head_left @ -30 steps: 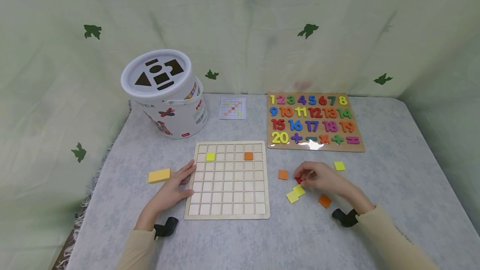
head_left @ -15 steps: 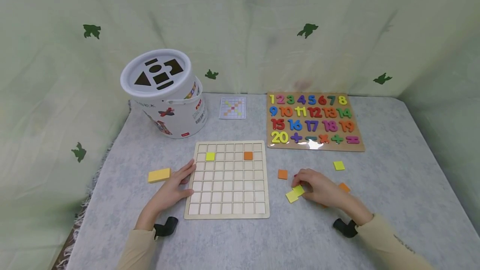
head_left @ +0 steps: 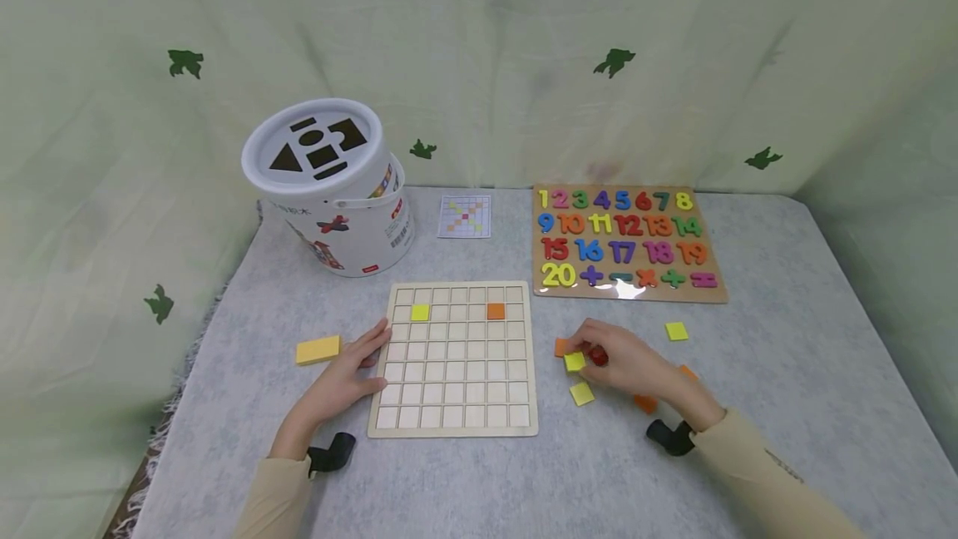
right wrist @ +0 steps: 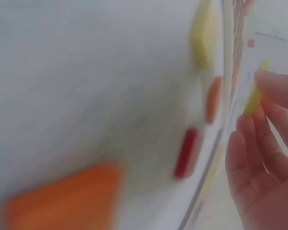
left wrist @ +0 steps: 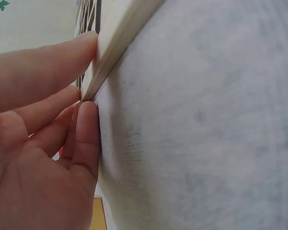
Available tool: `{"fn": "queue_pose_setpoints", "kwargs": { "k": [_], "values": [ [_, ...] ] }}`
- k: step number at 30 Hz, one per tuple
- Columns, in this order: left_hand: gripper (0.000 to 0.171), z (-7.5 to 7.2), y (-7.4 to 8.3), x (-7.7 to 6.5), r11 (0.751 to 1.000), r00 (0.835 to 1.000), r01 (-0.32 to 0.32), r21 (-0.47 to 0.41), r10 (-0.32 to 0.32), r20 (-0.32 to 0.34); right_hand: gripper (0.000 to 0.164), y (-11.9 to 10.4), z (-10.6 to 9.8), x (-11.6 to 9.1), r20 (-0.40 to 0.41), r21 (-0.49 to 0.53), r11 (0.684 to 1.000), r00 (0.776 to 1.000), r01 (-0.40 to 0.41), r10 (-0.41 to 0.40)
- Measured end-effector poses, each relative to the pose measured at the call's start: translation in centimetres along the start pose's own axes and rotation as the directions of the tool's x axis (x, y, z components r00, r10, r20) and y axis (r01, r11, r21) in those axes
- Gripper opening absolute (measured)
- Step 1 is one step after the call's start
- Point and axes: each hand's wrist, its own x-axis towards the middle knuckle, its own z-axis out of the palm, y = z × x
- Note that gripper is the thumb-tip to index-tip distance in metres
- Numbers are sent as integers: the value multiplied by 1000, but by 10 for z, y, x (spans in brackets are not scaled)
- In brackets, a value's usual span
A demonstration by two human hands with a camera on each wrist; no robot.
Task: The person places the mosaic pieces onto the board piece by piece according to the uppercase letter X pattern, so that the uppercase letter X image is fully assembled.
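Note:
My left hand [head_left: 343,377] rests against the left edge of the wooden grid board [head_left: 453,432], its fingers straight and touching the rim, also seen in the left wrist view. On the board lie a yellow tile [head_left: 421,313] and an orange tile [head_left: 496,311]. Between thumb and fingertips my right hand [head_left: 629,363] pinches another yellow square tile [right wrist: 255,96], held above the table right of the board. Under that hand is a red tile [head_left: 599,355]. A loose orange tile [head_left: 560,347] is partly covered by the hand, and a loose yellow tile [head_left: 581,393] lies nearer me.
More tiles lie to the right: a yellow one [head_left: 677,331] and two partly hidden orange ones. A number puzzle board [head_left: 632,244], a small pattern card [head_left: 464,216] and a white bucket [head_left: 352,231] stand behind. Left of my left hand lies a yellow block [head_left: 318,350].
My right hand has picked up one of the two overlapping yellow tiles and moved it left and slightly away from me. The red tile shows again. My left hand stays put.

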Motion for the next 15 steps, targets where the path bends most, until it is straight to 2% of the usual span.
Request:
{"fn": "queue_pose_setpoints", "kwargs": {
  "k": [7, 15],
  "values": [
    [75, 0, 0, 0, 1000, 1000, -11, 1, 11, -9, 28, -22, 9, 40, -11, -7, 997, 997, 77, -77],
    [73, -1, 3, -1, 1000, 1000, -14, -1, 14, -15, 26, -48, 25, 88, 0, 35, 987, 987, 159, -159]
  ]
}}
